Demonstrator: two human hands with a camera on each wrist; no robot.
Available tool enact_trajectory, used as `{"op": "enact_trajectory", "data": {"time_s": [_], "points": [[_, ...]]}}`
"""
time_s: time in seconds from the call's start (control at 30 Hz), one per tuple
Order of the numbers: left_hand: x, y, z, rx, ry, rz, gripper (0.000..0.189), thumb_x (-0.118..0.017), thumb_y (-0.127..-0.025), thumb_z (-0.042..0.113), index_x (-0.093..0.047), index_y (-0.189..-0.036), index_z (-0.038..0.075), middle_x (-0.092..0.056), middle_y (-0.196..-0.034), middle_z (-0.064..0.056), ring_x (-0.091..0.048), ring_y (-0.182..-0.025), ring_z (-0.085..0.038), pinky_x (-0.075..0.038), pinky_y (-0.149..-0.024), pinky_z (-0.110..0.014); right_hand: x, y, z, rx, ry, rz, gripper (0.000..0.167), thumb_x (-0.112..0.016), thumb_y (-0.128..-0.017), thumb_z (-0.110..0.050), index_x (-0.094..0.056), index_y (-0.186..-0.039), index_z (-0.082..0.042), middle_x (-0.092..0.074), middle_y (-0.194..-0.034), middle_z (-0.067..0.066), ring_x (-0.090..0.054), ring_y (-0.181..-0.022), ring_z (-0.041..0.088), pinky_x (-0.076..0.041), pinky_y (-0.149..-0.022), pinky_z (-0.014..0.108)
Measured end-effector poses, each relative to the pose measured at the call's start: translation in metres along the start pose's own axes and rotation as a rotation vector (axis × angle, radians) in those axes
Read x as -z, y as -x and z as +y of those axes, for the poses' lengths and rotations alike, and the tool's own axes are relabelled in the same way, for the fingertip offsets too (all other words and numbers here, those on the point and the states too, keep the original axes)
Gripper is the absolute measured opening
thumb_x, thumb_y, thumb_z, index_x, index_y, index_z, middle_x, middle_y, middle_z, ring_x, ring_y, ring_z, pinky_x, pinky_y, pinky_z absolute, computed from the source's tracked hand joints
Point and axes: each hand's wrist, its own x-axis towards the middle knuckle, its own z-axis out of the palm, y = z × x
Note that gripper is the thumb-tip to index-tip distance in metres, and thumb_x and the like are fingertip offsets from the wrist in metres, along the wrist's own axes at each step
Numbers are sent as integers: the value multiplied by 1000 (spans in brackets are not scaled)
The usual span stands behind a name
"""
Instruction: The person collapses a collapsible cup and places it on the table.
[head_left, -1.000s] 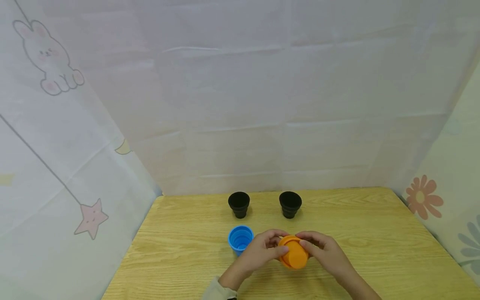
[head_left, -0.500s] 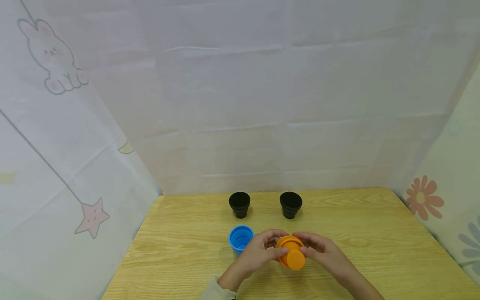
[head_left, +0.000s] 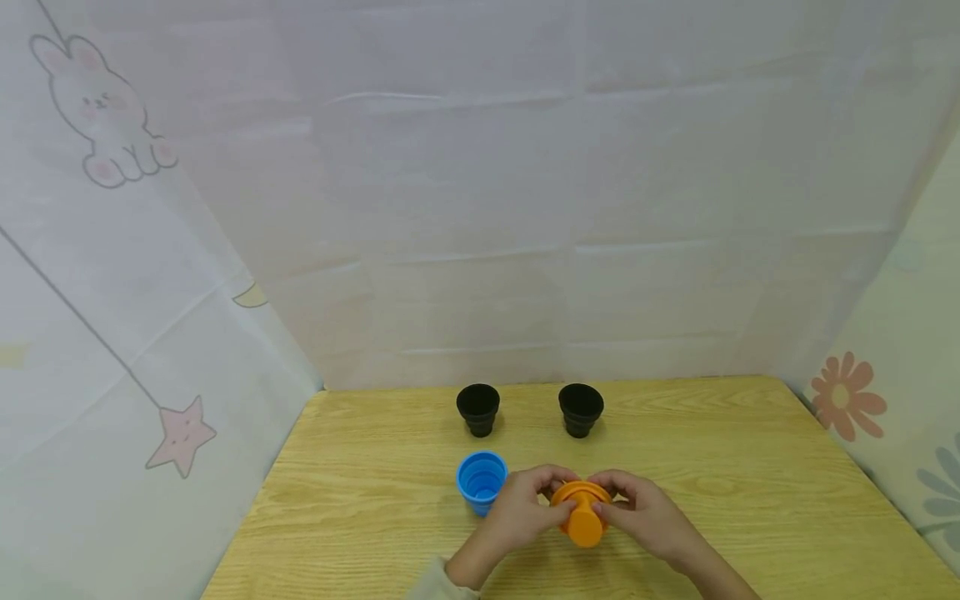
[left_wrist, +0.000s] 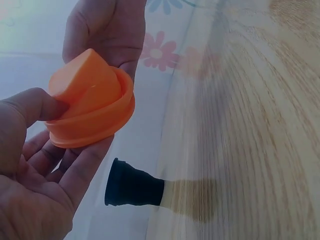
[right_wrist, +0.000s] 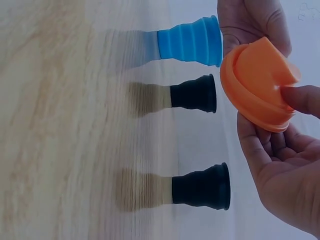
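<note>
Both hands hold an orange collapsible cup [head_left: 585, 527] above the front of the table, its base toward the person. The left hand [head_left: 521, 508] pinches the left side, thumb on the wall and fingers under the rim. On the opposite side the right hand [head_left: 648, 518] grips in the same way. In the wrist views the cup's wall [left_wrist: 82, 92] is dented under the thumbs and its rim part is folded. Just left of the left hand stands a ribbed blue cup [head_left: 480, 475], upright and partly behind that hand in the head view.
Two black cups, one at left [head_left: 478, 410] and one at right [head_left: 581, 410], stand upright toward the back of the wooden table [head_left: 345, 500]. A pale printed cloth [head_left: 465, 208] hangs behind the table and along both sides.
The hands and the orange cup have shifted slightly toward the person. The thumbs now press further into the cup's wall, and its base points more toward the person.
</note>
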Motion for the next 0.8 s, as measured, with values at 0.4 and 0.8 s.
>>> {"op": "enact_trajectory", "data": {"time_s": [0.4,0.8], "points": [[-1,-4,-2,9,-46,42,27,-73,-87,12,-73,-114,15,-71,-83,12,-60,-79,-2,-53,-70,-19,-14,0,1,130,257,226,20,-69,-98,-16,-70,-116,-7,-67,-105,5,-62,-90,6,-60,-70,23],[6,-1,0,21,113,-35,31,-69,-92,16,-66,-123,17,-73,-93,4,-65,-84,-8,-56,-73,-21,-21,-1,5,276,435,370,23,-72,-93,-6,-73,-115,-11,-70,-99,-6,-63,-85,2,-59,-61,23]]}}
